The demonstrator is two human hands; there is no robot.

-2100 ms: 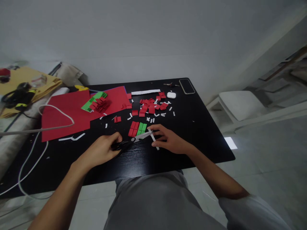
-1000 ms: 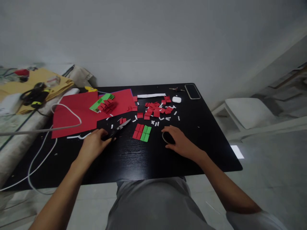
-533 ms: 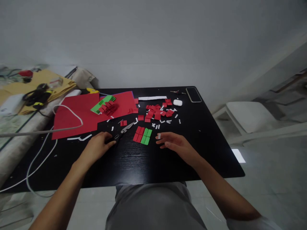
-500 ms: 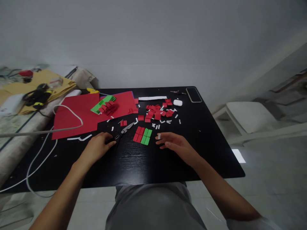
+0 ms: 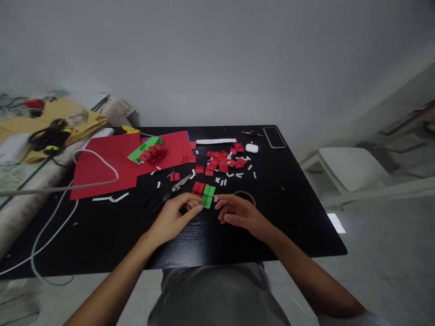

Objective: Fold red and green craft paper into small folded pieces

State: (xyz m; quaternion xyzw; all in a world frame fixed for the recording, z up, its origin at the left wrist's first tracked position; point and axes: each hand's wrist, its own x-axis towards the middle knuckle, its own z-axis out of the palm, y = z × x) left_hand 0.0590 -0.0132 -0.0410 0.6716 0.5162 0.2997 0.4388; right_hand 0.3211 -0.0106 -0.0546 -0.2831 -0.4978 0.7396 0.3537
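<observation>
Two paper blocks [image 5: 208, 192]: red left, green right, creased; red partly hidden.
Left hand [image 5: 176, 213]: curled, grip unclear.
Right hand [image 5: 239, 212]: part-open, pale scrap [image 5: 215, 199] at fingertip.

A loose, plain grey top [image 5: 220, 299], softly creased, covers the body at the near edge. Farther right, a short grey sleeve [image 5: 351, 321] ends around the elbow, its hem blurred. Darker cloth [image 5: 166, 273] peeks out beyond the top's far edge. The left hand [image 5: 175, 216] and right hand [image 5: 244, 215] are bare.
</observation>
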